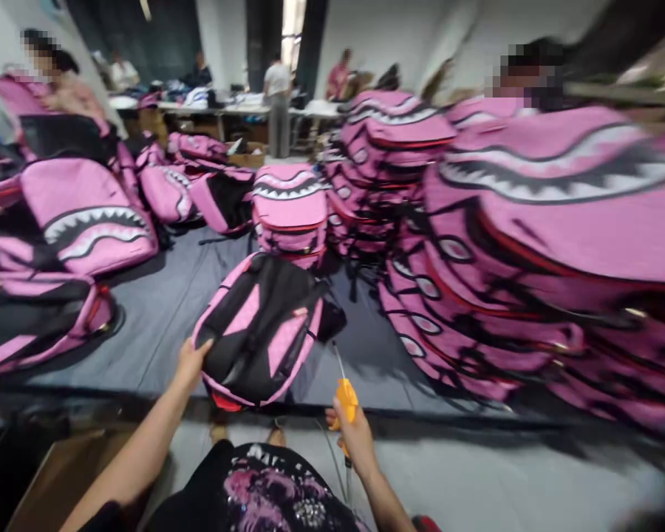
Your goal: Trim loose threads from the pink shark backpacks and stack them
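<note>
A pink and black backpack [263,325] lies on the dark table [160,310], its strap side facing up. My left hand [191,363] grips the left edge of this backpack near its lower corner. In my right hand [352,425] is an orange tool [346,403] with a thin metal tip pointing up and away, and a cable hangs below it. The tip is over the table, to the right of the backpack and apart from it.
Tall stacks of pink backpacks [532,214] with shark-mouth prints fill the right side. More backpacks [89,214] lie at the left, and one [291,199] stands just behind the near backpack. Several people are in the background. A cardboard box [60,473] is at the lower left.
</note>
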Tool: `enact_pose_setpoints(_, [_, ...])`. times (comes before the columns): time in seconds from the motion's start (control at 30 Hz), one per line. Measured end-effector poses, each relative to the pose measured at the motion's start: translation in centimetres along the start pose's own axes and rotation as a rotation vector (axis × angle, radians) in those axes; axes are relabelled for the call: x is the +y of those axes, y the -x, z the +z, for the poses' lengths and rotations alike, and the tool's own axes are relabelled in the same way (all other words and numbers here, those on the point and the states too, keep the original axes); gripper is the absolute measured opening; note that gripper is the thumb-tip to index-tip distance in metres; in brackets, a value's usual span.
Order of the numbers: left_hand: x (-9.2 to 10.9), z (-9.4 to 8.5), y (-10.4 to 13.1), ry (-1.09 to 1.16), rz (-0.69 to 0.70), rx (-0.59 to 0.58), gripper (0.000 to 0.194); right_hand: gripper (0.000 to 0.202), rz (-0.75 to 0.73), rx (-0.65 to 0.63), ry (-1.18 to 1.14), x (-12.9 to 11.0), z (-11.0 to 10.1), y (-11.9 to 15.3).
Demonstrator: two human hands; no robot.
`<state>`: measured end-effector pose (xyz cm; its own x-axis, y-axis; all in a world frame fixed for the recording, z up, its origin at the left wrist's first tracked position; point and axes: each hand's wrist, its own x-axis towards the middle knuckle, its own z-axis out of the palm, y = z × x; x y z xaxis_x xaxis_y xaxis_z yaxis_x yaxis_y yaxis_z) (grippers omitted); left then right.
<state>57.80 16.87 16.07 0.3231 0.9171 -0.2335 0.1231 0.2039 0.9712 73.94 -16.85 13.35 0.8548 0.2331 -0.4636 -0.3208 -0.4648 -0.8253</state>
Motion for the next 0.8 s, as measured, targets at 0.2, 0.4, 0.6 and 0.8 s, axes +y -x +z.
enact_pose_setpoints(0.2, [-4.6,-2.1,1.0,-0.152,-0.088,0.192,0.039,0.064,-0.182,-0.139,0.248,-0.9,0.4,1.6])
enact_pose_setpoints(0.4, [-2.2,0.7,4.2,-0.839,0.546,-0.143,0.088,0.057,-0.313,-0.227,0.643,-8.7,2.1,0.5])
enact_pose_setpoints(0.6, [-2.5,2.5,3.2,-0.931,0.392,-0.132,0.058,0.046,-0.546,-0.458,1.154,-17.7,6.0,0.3])
enact_pose_setpoints(0.8, [-4.3,-1.3,0.8,-0.016,-0.053,-0.405,0.049,0.056,-0.501,-0.143,1.185,-25.4,8.5,-4.3])
